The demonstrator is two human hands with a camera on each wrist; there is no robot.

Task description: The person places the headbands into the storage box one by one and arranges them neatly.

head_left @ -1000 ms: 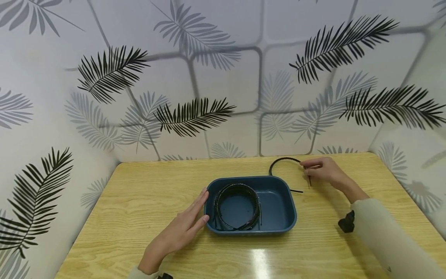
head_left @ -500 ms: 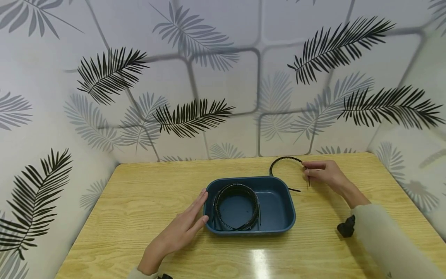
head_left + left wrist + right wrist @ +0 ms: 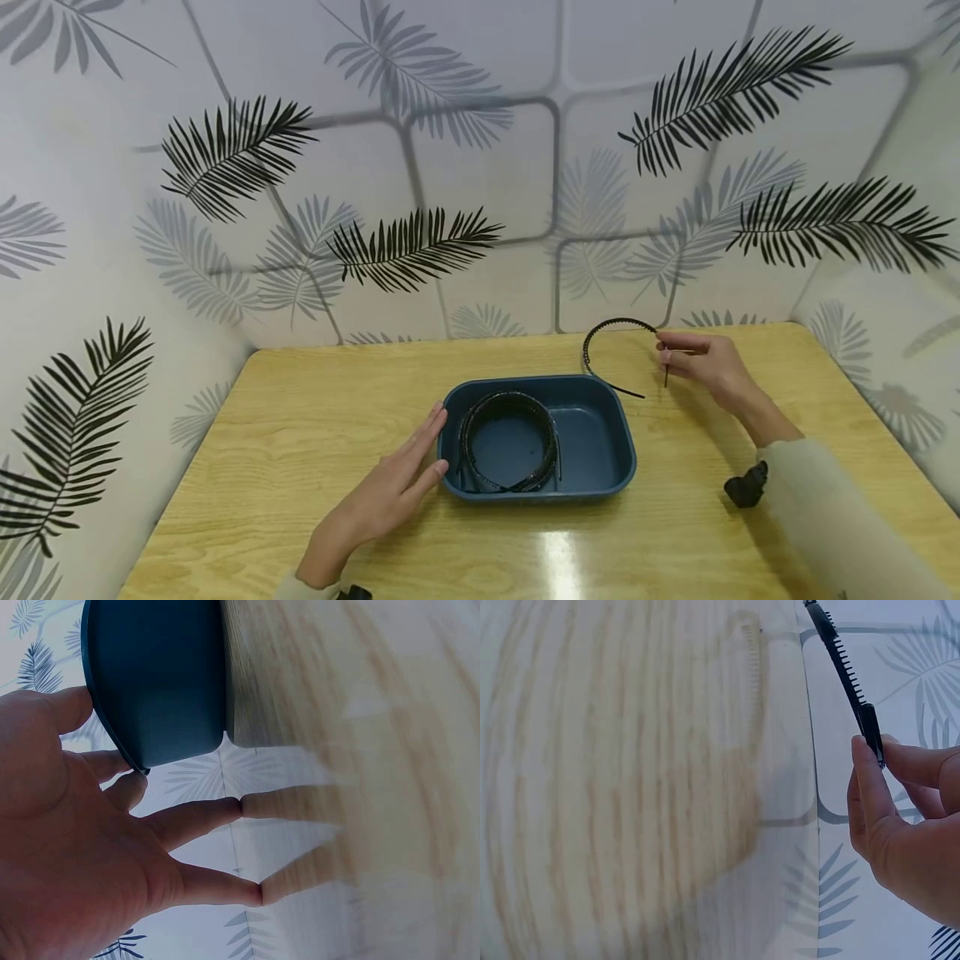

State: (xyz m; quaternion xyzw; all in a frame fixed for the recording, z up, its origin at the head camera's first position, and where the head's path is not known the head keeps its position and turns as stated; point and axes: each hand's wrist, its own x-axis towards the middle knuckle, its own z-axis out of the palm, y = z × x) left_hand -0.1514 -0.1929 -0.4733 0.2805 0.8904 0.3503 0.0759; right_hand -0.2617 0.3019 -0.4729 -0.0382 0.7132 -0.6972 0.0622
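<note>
- My right hand [image 3: 705, 362] pinches one end of a thin black toothed headband [image 3: 609, 350] between thumb and curled fingers; in the right wrist view the thumb [image 3: 870, 787] presses against the band's end [image 3: 855, 690].
- The headband is lifted off the wooden table [image 3: 300, 400], its arc standing just behind the far right corner of the blue tray [image 3: 600, 479], with the free end near the tray's rim.
- My left hand [image 3: 390, 492] lies flat and open on the table, fingers straight, fingertips against the tray's left wall [image 3: 161, 675]. It holds nothing.
- A second black headband [image 3: 510, 442] lies inside the tray, in its left half.
- A black strap piece [image 3: 744, 485] shows at my right sleeve cuff [image 3: 825, 517].
</note>
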